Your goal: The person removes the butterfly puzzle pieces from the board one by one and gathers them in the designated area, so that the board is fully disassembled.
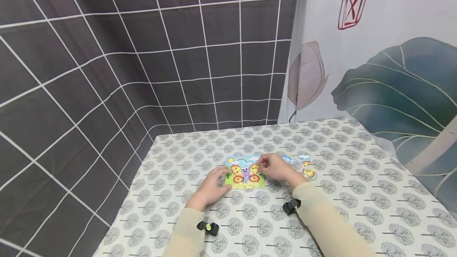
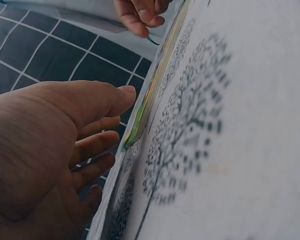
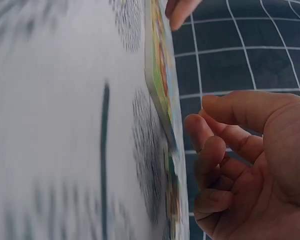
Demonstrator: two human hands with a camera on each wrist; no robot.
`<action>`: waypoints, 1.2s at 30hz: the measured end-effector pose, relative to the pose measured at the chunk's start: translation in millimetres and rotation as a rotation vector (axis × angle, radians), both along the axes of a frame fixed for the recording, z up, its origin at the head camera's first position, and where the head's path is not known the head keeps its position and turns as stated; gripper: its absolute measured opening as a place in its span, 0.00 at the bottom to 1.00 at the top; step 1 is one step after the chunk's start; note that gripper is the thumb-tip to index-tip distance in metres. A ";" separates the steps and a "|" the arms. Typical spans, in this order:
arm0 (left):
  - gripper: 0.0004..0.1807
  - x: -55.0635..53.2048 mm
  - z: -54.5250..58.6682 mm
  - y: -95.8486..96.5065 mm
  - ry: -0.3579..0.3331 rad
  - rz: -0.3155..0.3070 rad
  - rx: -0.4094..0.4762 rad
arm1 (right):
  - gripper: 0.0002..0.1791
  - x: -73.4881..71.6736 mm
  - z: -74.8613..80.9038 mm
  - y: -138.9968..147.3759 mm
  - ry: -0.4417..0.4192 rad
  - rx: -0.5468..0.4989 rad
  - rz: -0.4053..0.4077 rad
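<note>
A small butterfly jigsaw puzzle (image 1: 245, 174) lies on the patterned tablecloth, its picture showing a purple body, orange-yellow wings and a rainbow. My left hand (image 1: 212, 187) is at its left side, thumb near the lower left corner and fingers along the left edge. In the left wrist view those fingers (image 2: 97, 142) are spread and relaxed. My right hand (image 1: 275, 167) hovers by the puzzle's upper right edge, overlapping it in the head view. From the right wrist, its thumb and forefinger (image 3: 230, 112) come close together, the other fingers loosely curled, with no object visible between them.
Right of my right hand lie a rainbow picture piece (image 1: 287, 159) and another colourful printed piece (image 1: 308, 173), partly behind my wrist. The tablecloth (image 1: 250, 229) carries a tree print. A dark grid curtain (image 1: 185, 62) and a pale floral curtain (image 1: 321, 50) hang behind the table.
</note>
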State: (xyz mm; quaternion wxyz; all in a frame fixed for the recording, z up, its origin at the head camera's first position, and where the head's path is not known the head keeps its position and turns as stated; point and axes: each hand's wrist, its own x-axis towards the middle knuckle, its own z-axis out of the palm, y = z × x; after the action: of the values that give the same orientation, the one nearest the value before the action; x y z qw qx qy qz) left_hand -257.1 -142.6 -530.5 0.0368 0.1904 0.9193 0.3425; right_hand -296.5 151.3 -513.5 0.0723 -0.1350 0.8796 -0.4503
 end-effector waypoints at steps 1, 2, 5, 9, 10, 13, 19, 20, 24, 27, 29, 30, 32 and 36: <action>0.31 -0.4 0.0 -0.5 -0.002 -0.001 -0.001 | 0.07 -0.3 -0.6 -4.2 -0.015 -0.020 -0.004; 0.31 -0.8 -0.3 -1.1 -0.003 -0.003 0.002 | 0.07 -1.1 -1.3 -8.5 -0.022 -0.024 -0.006; 0.31 -1.7 -1.1 -3.0 -0.005 -0.009 0.020 | 0.07 -3.7 -3.4 -21.3 -0.008 -0.022 0.003; 0.31 -4.0 -3.5 -5.4 0.002 -0.015 0.045 | 0.06 -5.7 -3.3 -38.1 0.039 0.023 0.051; 0.31 -4.5 -4.1 -6.0 0.001 -0.014 0.048 | 0.06 -5.4 -2.7 -42.2 0.035 0.024 0.061; 0.30 -5.7 -5.5 -7.6 -0.004 -0.011 0.058 | 0.07 -3.1 -1.5 -53.4 0.029 0.041 0.088; 0.28 -6.7 -5.6 -9.7 -0.022 -0.003 0.067 | 0.11 2.0 -1.9 -70.3 -0.021 0.073 0.109; 0.28 -6.7 -5.2 -9.8 -0.026 -0.001 0.071 | 0.12 2.7 -1.9 -72.5 -0.031 0.073 0.111; 0.29 -6.2 -3.5 -9.9 -0.034 0.001 0.077 | 0.15 5.8 -1.7 -78.9 -0.022 0.112 0.124; 0.29 -6.0 -3.4 -9.9 -0.031 -0.003 0.070 | 0.14 8.3 -1.3 -80.9 -0.006 0.158 0.111; 0.29 -6.1 -3.8 -9.9 -0.026 -0.007 0.067 | 0.12 9.9 -0.5 -81.4 0.012 0.180 0.100; 0.29 -6.2 -4.2 -9.9 -0.022 -0.008 0.068 | 0.11 10.7 -0.2 -81.6 0.018 0.188 0.093; 0.30 -6.8 -4.6 -10.0 -0.017 -0.009 0.063 | 0.10 11.7 0.3 -82.1 0.036 0.213 0.082; 0.30 -6.9 -5.4 -10.5 -0.020 -0.004 0.060 | 0.09 12.2 -0.2 -83.2 0.037 0.214 0.082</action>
State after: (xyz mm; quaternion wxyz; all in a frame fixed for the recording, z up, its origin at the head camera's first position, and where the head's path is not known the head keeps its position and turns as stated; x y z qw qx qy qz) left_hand -264.1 -153.1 -535.9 0.0408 0.1898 0.9078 0.3718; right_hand -284.3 68.1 -513.6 0.0886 -0.1704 0.9177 -0.3479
